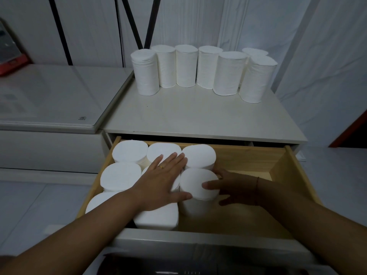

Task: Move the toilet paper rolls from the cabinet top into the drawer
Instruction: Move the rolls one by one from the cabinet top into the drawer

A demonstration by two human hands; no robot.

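Observation:
Several white toilet paper rolls (185, 66) stand upright in a row at the back of the white cabinet top (194, 118). Below it the wooden drawer (248, 157) is pulled out, and several rolls stand packed in its left half. My left hand (164, 179) lies flat with straight fingers on top of the rolls in the drawer's middle. My right hand (232, 189) curls round the side of the rightmost front roll (195, 187), thumb on its top, fingers behind and beside it.
The drawer's right half shows bare wooden floor (258, 211). A white glass-topped appliance (49, 100) stands left of the cabinet, with a red object (12, 64) on its far corner. A white curtain (317, 56) hangs behind and to the right.

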